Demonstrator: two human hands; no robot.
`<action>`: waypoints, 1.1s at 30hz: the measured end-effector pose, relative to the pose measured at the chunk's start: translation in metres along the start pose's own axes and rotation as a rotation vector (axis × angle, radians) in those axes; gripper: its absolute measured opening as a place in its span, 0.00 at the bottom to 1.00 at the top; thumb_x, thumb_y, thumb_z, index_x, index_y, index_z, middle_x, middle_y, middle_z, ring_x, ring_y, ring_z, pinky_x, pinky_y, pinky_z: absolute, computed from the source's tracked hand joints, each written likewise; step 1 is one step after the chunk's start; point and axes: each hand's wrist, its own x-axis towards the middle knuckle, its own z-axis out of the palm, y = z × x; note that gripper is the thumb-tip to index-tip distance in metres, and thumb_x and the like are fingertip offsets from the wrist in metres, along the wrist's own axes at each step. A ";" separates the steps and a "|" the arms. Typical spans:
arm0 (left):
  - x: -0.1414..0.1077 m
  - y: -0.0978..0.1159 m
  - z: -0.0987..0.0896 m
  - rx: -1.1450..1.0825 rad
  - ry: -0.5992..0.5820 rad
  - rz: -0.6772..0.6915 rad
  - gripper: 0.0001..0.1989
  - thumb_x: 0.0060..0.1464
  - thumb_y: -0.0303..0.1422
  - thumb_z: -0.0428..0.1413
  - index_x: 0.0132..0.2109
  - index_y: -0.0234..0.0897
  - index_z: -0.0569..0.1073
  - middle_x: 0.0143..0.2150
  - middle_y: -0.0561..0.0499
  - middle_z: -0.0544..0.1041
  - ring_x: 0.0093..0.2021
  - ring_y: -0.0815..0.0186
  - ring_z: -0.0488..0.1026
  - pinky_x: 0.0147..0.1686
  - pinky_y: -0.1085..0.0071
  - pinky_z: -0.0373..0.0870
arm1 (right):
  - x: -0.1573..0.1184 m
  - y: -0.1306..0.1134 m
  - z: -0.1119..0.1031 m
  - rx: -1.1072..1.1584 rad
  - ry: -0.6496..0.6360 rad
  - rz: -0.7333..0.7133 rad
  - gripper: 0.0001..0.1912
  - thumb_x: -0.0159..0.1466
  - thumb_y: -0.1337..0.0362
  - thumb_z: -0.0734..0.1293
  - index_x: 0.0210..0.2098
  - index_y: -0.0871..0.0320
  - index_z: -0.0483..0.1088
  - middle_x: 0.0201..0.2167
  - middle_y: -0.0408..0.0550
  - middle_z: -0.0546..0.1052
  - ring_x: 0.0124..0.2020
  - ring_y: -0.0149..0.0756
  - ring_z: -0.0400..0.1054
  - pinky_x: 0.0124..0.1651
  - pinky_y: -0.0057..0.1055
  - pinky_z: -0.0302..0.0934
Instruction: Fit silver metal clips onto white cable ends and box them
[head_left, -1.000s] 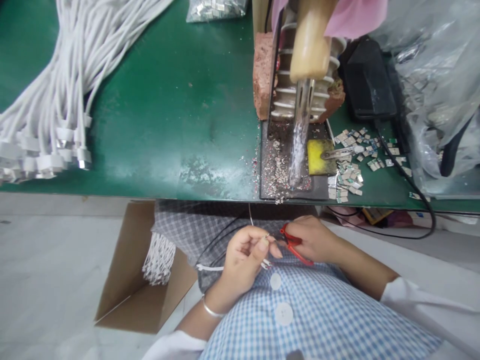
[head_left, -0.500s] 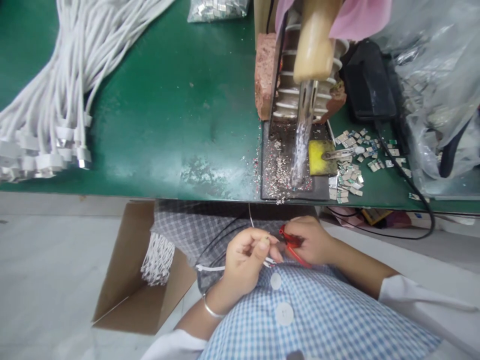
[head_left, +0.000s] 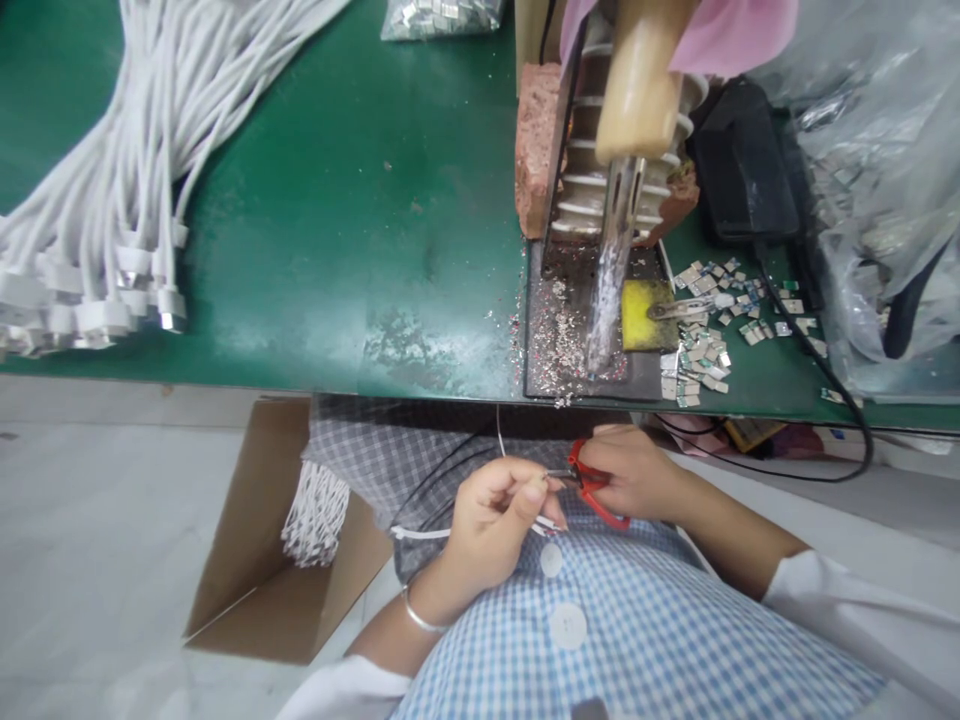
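Observation:
My left hand (head_left: pixel 495 515) pinches a white cable (head_left: pixel 424 535) between thumb and fingers over my lap. Thin wire ends (head_left: pixel 546 525) stick out below its fingertips. My right hand (head_left: pixel 634 475) is wrapped round red-handled scissors (head_left: pixel 600 490), whose dark metal tip reaches the left fingertips. What lies between the tip and those fingertips is too small to tell. Another thin white cable (head_left: pixel 500 430) runs from the table edge down behind the left hand.
On the green table (head_left: pixel 315 240) lie bundled white cables (head_left: pixel 150 150), a soldering iron (head_left: pixel 626 170) over a tray (head_left: pixel 544 350), a yellow sponge (head_left: pixel 641 315) and small connectors (head_left: pixel 701 360). A cardboard box (head_left: pixel 255 560) with white cables stands below, left.
The scissors have turned, and their metal tip now points left to my left fingertips. My right hand has shifted slightly. The left hand keeps its pinch. The view has moved a little.

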 end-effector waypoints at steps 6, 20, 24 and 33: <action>0.000 0.001 -0.001 0.011 0.010 0.003 0.16 0.56 0.44 0.60 0.34 0.34 0.75 0.20 0.51 0.78 0.20 0.68 0.74 0.22 0.74 0.71 | -0.001 0.001 0.000 -0.023 -0.006 -0.016 0.16 0.65 0.67 0.58 0.20 0.55 0.58 0.14 0.37 0.58 0.17 0.28 0.48 0.26 0.27 0.45; 0.002 0.004 0.000 0.032 -0.022 -0.002 0.15 0.56 0.43 0.59 0.32 0.34 0.75 0.20 0.51 0.78 0.20 0.68 0.75 0.22 0.75 0.70 | -0.002 0.004 -0.004 0.020 -0.050 -0.021 0.16 0.66 0.66 0.58 0.21 0.55 0.58 0.15 0.38 0.60 0.19 0.29 0.51 0.27 0.28 0.46; 0.001 0.002 0.000 0.011 -0.038 0.019 0.14 0.58 0.42 0.59 0.33 0.34 0.74 0.21 0.51 0.79 0.21 0.68 0.75 0.22 0.76 0.71 | -0.004 0.003 0.001 0.099 -0.030 0.030 0.18 0.67 0.63 0.60 0.21 0.55 0.56 0.15 0.37 0.57 0.18 0.28 0.48 0.26 0.29 0.44; 0.002 -0.006 0.001 -0.037 -0.038 0.143 0.10 0.60 0.38 0.57 0.37 0.36 0.75 0.25 0.51 0.82 0.25 0.68 0.78 0.29 0.74 0.76 | -0.008 -0.021 0.027 0.420 -0.008 0.333 0.25 0.66 0.48 0.61 0.20 0.55 0.52 0.14 0.35 0.56 0.16 0.23 0.49 0.19 0.22 0.45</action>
